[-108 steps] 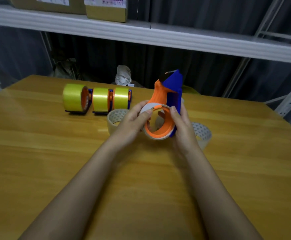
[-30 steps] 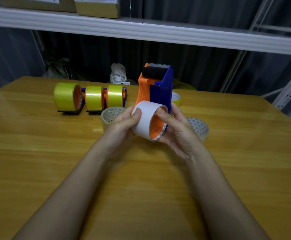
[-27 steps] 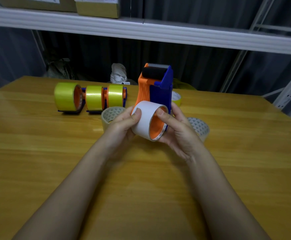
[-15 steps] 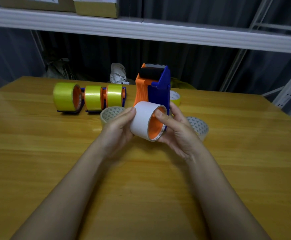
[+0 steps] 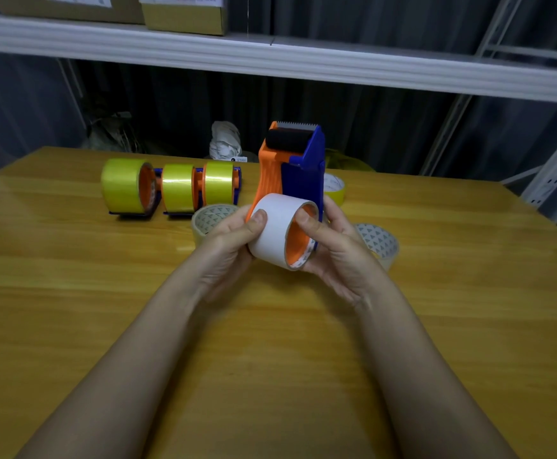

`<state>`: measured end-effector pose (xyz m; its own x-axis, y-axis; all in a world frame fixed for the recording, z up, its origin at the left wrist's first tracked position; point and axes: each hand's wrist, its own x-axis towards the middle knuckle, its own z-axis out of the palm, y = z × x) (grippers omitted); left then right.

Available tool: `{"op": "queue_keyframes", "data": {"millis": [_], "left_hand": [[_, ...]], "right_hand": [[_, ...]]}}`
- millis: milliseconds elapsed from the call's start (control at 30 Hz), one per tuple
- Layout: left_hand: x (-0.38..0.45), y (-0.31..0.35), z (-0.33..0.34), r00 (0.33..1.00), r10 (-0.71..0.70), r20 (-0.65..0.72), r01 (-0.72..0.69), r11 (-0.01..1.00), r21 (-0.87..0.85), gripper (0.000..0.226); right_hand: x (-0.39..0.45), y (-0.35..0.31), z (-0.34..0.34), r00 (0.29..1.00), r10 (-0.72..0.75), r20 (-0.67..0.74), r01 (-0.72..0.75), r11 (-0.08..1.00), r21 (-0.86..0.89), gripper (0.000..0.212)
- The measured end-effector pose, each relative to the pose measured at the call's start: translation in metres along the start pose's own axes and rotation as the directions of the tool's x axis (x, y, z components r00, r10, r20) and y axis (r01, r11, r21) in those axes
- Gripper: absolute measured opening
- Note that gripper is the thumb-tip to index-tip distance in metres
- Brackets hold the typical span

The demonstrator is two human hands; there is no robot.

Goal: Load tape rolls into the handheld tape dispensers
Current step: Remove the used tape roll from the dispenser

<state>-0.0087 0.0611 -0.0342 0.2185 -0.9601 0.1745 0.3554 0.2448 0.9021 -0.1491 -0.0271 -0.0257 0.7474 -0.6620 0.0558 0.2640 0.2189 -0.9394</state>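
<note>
Head view: both hands hold the dispenser (image 5: 298, 180) upright above the desk (image 5: 436, 309), left hand (image 5: 227, 240) fingers curled on the white roll (image 5: 275, 231) seated on its hub, right hand (image 5: 333, 246) gripping the roll's rim

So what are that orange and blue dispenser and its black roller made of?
The dispenser looks like moulded plastic: flat bright colour, ribbed orange side, dull sheen. The roller seems foam or soft rubber, being matte black with no shine; I cannot tell which. The toothed strip above it looks grey, possibly metal.
</note>
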Motion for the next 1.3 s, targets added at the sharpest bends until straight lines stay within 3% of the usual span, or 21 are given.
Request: {"op": "queue_keyframes", "data": {"millis": [100,167,200,233,267,333,400,500,567,667,733,933,1067,1167,1300], "left_hand": [[0.002,0.000,0.002,0.998,0.009,-0.058,-0.009,1.000,0.002,0.048],[0.004,-0.001,0.001,0.995,0.022,-0.098,-0.020,1.000,0.015,0.044],[0.004,-0.001,0.001,0.993,0.031,-0.113,-0.029,0.999,0.021,0.044],[0.005,0.000,0.001,0.991,0.037,-0.130,-0.034,0.999,0.024,0.043],[0.004,0.002,0.001,0.989,0.041,-0.144,-0.038,0.999,0.025,0.043],[0.003,0.004,0.001,0.988,0.041,-0.147,-0.036,0.999,0.033,0.044],[0.002,0.005,0.003,0.992,0.033,-0.124,-0.026,0.998,0.060,0.043],[0.001,0.005,0.004,0.991,-0.002,-0.137,0.018,0.994,0.111,0.043],[0.001,0.004,0.003,0.987,-0.020,-0.157,0.042,0.989,0.141,0.036],[0.002,0.003,0.000,0.980,-0.017,-0.198,0.056,0.980,0.191,0.035],[0.002,0.003,0.000,0.976,-0.024,-0.214,0.073,0.972,0.225,0.034],[0.000,0.006,0.004,0.979,-0.051,-0.199,0.105,0.958,0.267,0.030],[-0.001,0.010,0.003,0.981,-0.097,-0.167,0.146,0.939,0.312,0.029],[-0.002,0.011,0.002,0.981,-0.117,-0.155,0.163,0.928,0.334,0.028],[-0.003,0.012,0.000,0.978,-0.137,-0.160,0.186,0.917,0.352,0.032]], "right_hand": [[-0.001,-0.001,0.002,0.997,-0.081,-0.017,0.078,0.986,-0.147,0.055],[-0.003,0.000,0.007,0.957,-0.267,-0.114,0.196,0.883,-0.428,0.060],[-0.003,0.003,0.007,0.892,-0.426,-0.149,0.262,0.757,-0.599,0.062],[-0.003,0.005,0.005,0.792,-0.602,-0.104,0.326,0.561,-0.761,0.058],[-0.002,0.007,0.002,0.679,-0.734,0.021,0.376,0.323,-0.869,0.050],[0.002,0.008,-0.004,0.549,-0.782,0.294,0.438,-0.030,-0.898,0.037],[0.005,0.007,-0.005,0.532,-0.741,0.410,0.476,-0.139,-0.868,0.031],[0.006,0.004,-0.007,0.561,-0.682,0.469,0.512,-0.160,-0.844,0.030],[0.005,0.002,-0.008,0.621,-0.614,0.487,0.537,-0.118,-0.835,0.033],[0.000,-0.005,-0.010,0.762,-0.488,0.425,0.523,0.079,-0.849,0.036],[-0.004,-0.008,-0.011,0.820,-0.437,0.370,0.485,0.187,-0.854,0.038],[-0.007,-0.008,-0.009,0.820,-0.470,0.328,0.467,0.218,-0.857,0.032],[-0.008,-0.016,-0.008,0.921,-0.274,0.276,0.372,0.413,-0.831,0.041],[-0.009,-0.016,-0.007,0.945,-0.151,0.292,0.328,0.414,-0.849,0.043],[-0.012,-0.018,-0.007,0.956,-0.096,0.276,0.291,0.401,-0.869,0.045]]}}
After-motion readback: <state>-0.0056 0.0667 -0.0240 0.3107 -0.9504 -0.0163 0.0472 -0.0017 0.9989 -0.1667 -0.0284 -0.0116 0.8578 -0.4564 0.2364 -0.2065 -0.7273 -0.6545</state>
